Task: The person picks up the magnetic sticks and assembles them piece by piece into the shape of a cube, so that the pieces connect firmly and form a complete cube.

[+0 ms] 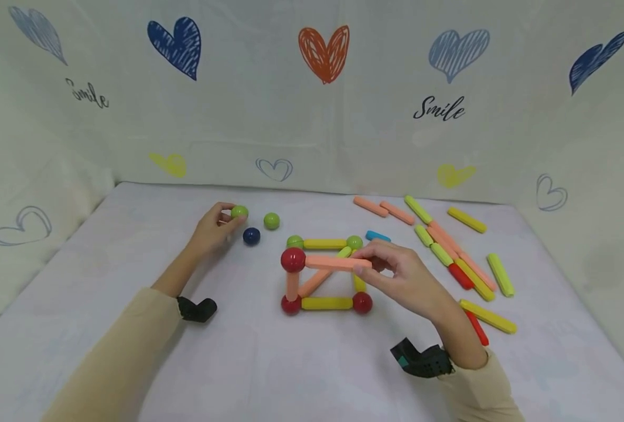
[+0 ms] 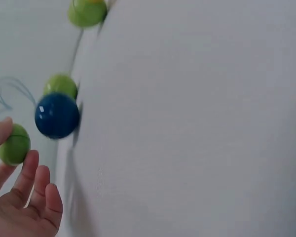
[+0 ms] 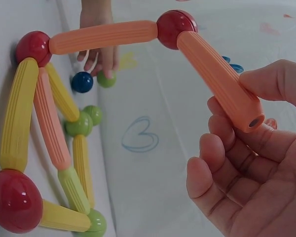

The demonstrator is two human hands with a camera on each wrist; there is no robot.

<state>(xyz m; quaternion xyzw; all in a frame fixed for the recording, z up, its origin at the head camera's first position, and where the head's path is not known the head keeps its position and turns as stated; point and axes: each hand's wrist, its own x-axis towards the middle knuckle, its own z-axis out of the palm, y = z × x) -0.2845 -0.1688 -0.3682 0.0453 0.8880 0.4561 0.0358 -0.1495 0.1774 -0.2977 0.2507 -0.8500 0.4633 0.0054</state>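
Note:
My left hand (image 1: 214,227) pinches a green ball (image 1: 239,212) between thumb and fingers at the back left of the table. Close by lie a dark blue ball (image 1: 251,236) and another green ball (image 1: 272,221). With thumb and fingertips my right hand (image 1: 406,278) grips the free end of an orange ribbed stick (image 3: 214,74). Its other end meets a red ball (image 3: 176,29) atop an upright orange stick (image 1: 292,286). That upright rises from the front left corner of a flat frame of yellow sticks (image 1: 326,303), with red and green corner balls and an orange-and-green diagonal (image 3: 52,118).
Right of the frame lie loose sticks: orange (image 1: 371,206), green (image 1: 500,275), yellow (image 1: 467,220) and red (image 1: 477,327). A short blue stick (image 1: 378,236) lies behind the right hand. A white cloth (image 1: 380,129) printed with hearts hangs behind the table (image 1: 227,369).

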